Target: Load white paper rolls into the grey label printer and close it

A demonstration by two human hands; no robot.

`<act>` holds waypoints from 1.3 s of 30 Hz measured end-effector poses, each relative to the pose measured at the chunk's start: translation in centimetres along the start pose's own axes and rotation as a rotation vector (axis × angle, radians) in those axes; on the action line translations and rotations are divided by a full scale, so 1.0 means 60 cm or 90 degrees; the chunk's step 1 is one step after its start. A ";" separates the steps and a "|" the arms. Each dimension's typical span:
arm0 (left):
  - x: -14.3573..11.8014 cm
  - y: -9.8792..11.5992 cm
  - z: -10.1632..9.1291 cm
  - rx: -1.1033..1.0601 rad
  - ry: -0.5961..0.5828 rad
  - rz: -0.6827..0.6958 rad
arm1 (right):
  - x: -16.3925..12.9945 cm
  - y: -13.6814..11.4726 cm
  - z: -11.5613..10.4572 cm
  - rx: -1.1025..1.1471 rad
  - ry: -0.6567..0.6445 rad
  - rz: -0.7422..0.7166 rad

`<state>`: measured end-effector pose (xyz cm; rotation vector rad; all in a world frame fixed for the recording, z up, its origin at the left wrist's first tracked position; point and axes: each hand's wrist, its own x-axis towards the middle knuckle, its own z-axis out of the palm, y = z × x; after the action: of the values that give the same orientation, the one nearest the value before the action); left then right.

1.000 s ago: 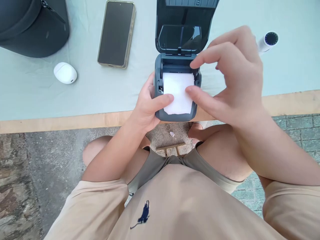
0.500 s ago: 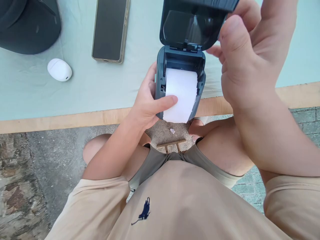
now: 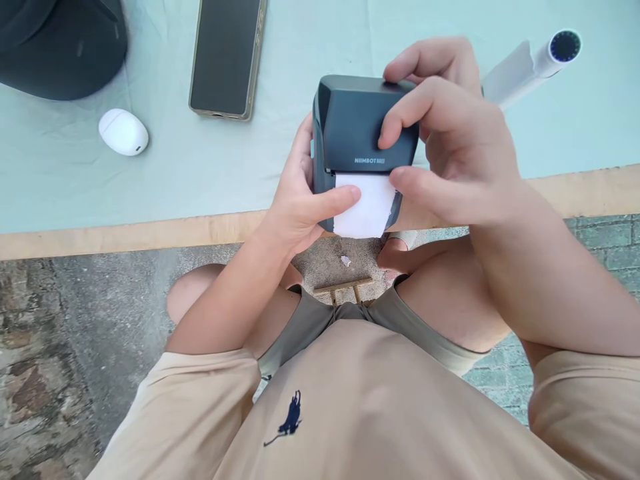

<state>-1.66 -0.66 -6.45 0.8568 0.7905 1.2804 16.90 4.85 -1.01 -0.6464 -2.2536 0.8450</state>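
Note:
A dark label printer (image 3: 367,123) with NIIMBOT lettering is held over the table's front edge, its lid down. My left hand (image 3: 300,200) is wrapped around its left side, the thumb pressing on a white paper strip (image 3: 363,217) that sticks out below the lid. My right hand (image 3: 457,143) grips the lid from the right. Its bent fingers rest on the lid's top and face, and its thumb tip touches the lid's lower edge beside the paper. The paper inside the printer is hidden under the lid.
On the cloth-covered table (image 3: 165,180) lie a phone (image 3: 226,60), a white oval case (image 3: 123,132) and a dark cap-like object (image 3: 65,50) at far left. Behind my right hand lies a white paper roll (image 3: 530,70) with a dark core. A small white scrap (image 3: 345,261) is on the ground.
The printer's lid, standing open before, has swung down over the paper. My right hand has come down and left with it, uncovering the white roll behind. My left hand keeps its hold.

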 end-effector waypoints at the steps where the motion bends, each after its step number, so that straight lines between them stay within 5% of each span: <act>1: 0.001 0.001 0.000 -0.017 -0.003 -0.006 | 0.000 -0.002 0.001 0.012 0.002 0.010; 7: -0.009 0.023 0.015 -0.055 0.002 -0.071 | 0.004 -0.008 0.010 0.248 -0.070 0.107; 15: -0.019 0.044 0.033 -0.031 0.043 -0.085 | 0.005 -0.009 0.013 0.318 -0.063 0.122; 26: -0.018 0.038 0.034 -0.081 0.002 -0.049 | 0.003 -0.001 0.013 0.267 -0.063 0.107; 32: -0.011 0.041 0.041 -0.057 0.055 -0.088 | 0.004 0.003 0.010 0.129 0.048 0.071; 39: -0.012 0.027 0.029 -0.090 0.071 -0.089 | 0.007 0.008 -0.001 0.123 -0.065 0.035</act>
<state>-1.01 -1.38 -4.16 0.6103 0.8238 1.2517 16.77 5.49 -1.16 -0.5890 -2.2162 1.1296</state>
